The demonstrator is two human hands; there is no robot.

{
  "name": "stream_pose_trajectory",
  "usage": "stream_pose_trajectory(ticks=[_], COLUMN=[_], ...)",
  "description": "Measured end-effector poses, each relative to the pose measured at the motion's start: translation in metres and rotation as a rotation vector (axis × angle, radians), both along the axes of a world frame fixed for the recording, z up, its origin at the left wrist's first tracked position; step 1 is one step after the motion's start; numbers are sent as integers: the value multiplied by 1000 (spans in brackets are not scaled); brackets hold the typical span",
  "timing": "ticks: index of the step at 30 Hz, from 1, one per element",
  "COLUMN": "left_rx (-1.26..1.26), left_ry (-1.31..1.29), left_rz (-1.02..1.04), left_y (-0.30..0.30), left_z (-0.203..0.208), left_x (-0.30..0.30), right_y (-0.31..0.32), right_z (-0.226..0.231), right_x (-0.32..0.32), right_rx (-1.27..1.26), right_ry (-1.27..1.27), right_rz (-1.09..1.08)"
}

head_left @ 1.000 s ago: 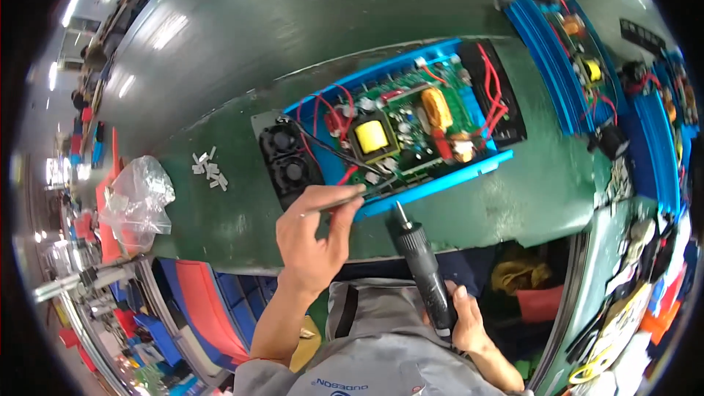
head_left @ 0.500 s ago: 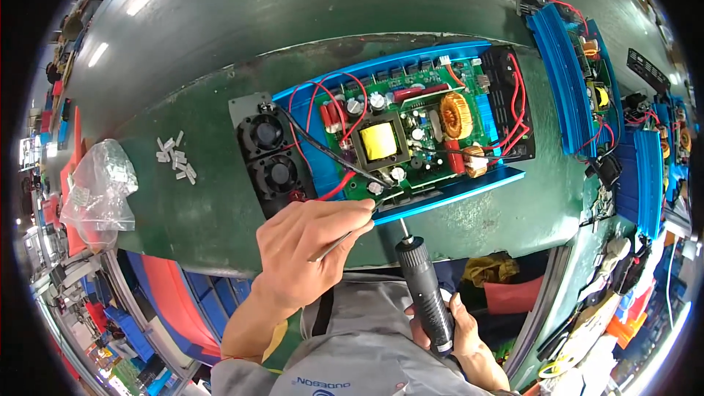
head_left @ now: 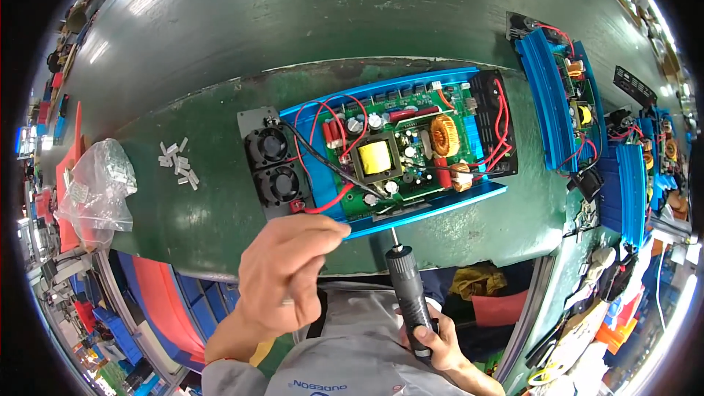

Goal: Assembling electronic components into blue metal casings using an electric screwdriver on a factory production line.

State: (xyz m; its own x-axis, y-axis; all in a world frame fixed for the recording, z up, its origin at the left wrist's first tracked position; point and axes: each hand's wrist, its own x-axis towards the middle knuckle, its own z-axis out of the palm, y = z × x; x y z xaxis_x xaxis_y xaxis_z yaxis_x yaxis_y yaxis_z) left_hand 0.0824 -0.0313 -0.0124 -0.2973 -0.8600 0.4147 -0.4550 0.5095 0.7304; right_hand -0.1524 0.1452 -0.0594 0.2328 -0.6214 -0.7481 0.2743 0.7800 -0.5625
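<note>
My right hand (head_left: 434,341) grips the lower body of a black electric screwdriver (head_left: 408,286). Its bit points up at the near side wall of a blue metal case (head_left: 440,207), where the tip meets the wall. Left of the driver, my left hand (head_left: 282,271) is closed near the case's near left corner, fingertips by the blue edge. A thin metal tool (head_left: 288,301) shows only slightly between its fingers; the rest is hidden. Inside the case lies a green circuit board (head_left: 411,139) with a yellow transformer (head_left: 376,157), copper coils and red wires. A dual-fan end panel (head_left: 271,165) closes its left end.
White small sleeves (head_left: 178,163) lie loose on the green bench, beside a clear plastic bag (head_left: 103,191). More blue cases (head_left: 546,99) with boards stand at the right. Tools and cables crowd the right edge, near a black vented panel (head_left: 635,85).
My left hand has drawn back left and down from the case's near wall. The view has shifted slightly; the screwdriver stays against the wall, with my right hand around its lower part.
</note>
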Motion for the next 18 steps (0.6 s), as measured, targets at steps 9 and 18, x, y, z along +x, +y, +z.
stream_pose_trajectory(ticks=[9, 18], left_rx=[-104, -9], left_ry=[-654, -773], left_rz=[-134, -161], left_y=[-8, -10], left_z=[-13, -3], left_x=[-11, -17], right_y=[7, -10], right_z=[-12, 2], right_x=[4, 1], right_rx=[-120, -117], right_ry=[15, 147], right_rz=[7, 185])
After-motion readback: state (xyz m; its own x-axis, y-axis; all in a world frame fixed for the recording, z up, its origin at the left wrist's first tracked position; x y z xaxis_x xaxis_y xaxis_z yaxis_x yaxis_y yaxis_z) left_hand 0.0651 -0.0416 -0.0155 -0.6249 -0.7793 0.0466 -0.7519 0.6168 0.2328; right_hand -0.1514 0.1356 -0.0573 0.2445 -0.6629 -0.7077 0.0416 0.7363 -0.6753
